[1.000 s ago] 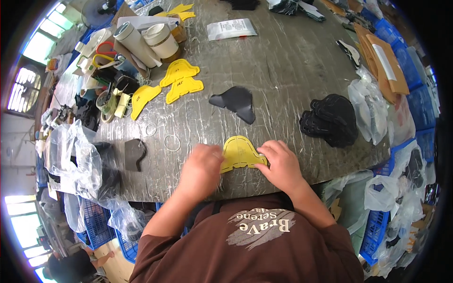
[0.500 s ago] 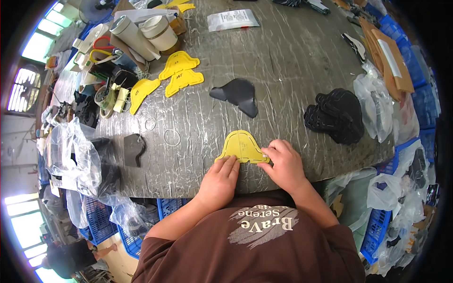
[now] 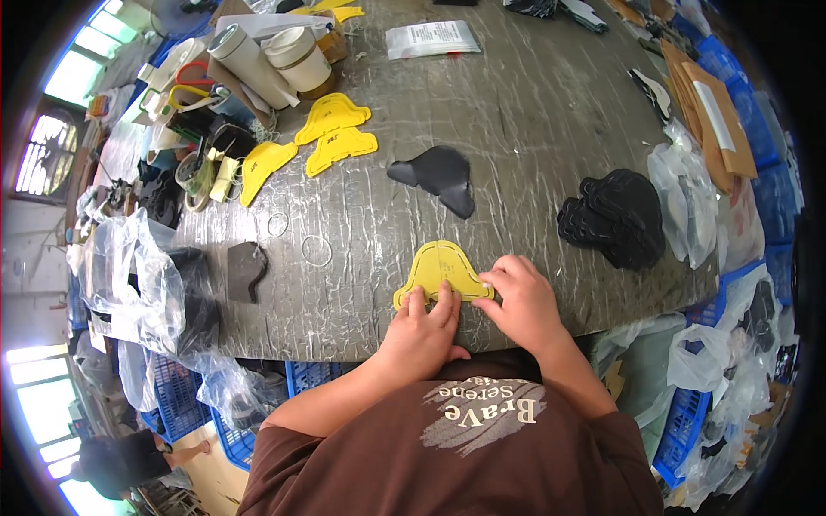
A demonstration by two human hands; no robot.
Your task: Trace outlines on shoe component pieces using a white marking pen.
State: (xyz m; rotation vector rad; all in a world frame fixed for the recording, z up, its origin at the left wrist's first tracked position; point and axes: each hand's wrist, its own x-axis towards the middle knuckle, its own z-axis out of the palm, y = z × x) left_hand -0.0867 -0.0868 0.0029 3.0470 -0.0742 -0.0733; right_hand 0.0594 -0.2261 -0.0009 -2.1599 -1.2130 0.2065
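Note:
A yellow bell-shaped template (image 3: 440, 262) with slots cut along its border lies flat near the front edge of the table. My left hand (image 3: 419, 334) presses on its lower left part, fingers stretched out and spread. At the template's right corner my right hand (image 3: 523, 301) is closed in a pinch, a small whitish tip showing at the fingers; what it holds is mostly hidden. Beyond the template lies a single black shaped piece (image 3: 439, 176). To the right sits a pile of similar black pieces (image 3: 613, 219).
Several yellow templates (image 3: 334, 116) lie at the far left, beside rolls (image 3: 249, 64) and a cup-shaped container (image 3: 297, 58). Two thin rings (image 3: 317, 250) and a dark offcut (image 3: 248, 272) are left of me. Plastic bags (image 3: 684, 202) and brown cardboard (image 3: 718, 116) line the right edge.
My left hand has shifted a little right on the template, its fingers now more spread and reaching farther onto it. My right hand stays at the right corner.

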